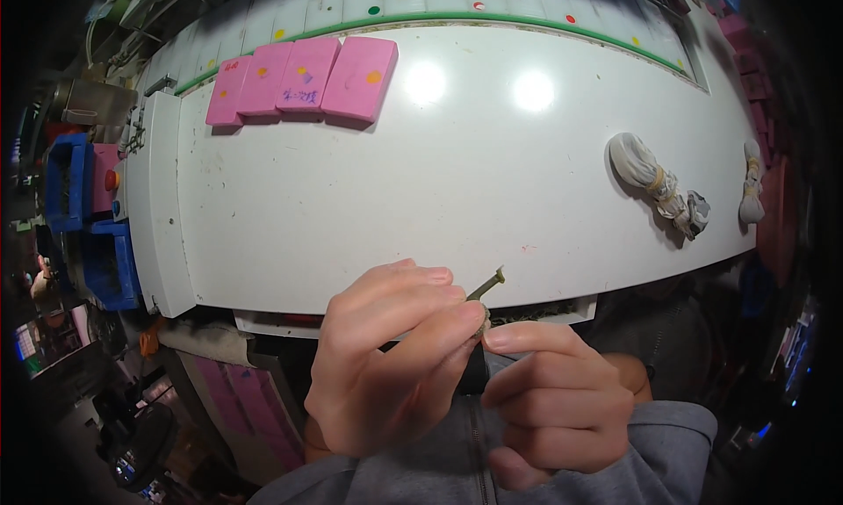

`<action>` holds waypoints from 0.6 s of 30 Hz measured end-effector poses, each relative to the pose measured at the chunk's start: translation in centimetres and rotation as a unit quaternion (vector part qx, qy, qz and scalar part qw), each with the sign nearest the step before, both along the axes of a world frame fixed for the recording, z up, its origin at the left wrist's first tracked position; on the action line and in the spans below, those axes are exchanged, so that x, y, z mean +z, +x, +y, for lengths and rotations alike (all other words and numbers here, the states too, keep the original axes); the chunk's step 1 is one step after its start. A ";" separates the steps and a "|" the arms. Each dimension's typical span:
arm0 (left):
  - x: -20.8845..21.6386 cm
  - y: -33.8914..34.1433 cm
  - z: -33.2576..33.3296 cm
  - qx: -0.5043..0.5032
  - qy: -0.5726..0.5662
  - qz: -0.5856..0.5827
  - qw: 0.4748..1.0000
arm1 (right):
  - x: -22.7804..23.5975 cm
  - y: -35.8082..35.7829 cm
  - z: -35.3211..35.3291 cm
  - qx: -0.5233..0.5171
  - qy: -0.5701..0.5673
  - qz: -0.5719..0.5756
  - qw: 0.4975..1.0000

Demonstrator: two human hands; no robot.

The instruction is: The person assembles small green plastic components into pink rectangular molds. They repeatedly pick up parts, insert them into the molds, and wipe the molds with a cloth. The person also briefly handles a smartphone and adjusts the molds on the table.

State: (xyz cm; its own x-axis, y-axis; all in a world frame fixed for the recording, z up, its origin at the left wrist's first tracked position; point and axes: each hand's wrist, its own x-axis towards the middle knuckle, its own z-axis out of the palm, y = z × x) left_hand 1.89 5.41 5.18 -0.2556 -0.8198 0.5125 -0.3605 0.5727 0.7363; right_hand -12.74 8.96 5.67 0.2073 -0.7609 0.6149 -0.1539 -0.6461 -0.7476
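Observation:
Above the table's near edge, my left hand (386,356) pinches a small green stick-like piece (487,284) between thumb and fingertips. The piece slants up to the right and flares at its free tip. Its lower end is mostly hidden by my fingers. My right hand (558,400) is curled close beside it. The right index fingertip meets the spot just below the left thumb tip, and whether the right hand grips anything there is hidden.
Several pink blocks (358,79) lie at the white table's (421,189) far left. A cloth bundle (654,184) tied with bands rests at the right, another bundle (752,184) beyond. Under the near edge, an open drawer (571,312) holds green bits. Blue bins (110,263) stand left.

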 end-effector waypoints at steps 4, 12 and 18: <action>-0.1 0.2 0.1 -0.001 -0.006 -0.007 1.000 | -0.3 0.1 0.0 0.009 -0.013 0.004 1.000; -0.2 0.2 0.3 0.008 -0.015 -0.015 1.000 | -0.4 -0.1 0.0 0.057 -0.039 0.041 0.997; 0.2 0.1 0.3 0.009 -0.013 -0.011 1.000 | -0.2 0.2 -0.1 0.014 -0.034 0.038 0.999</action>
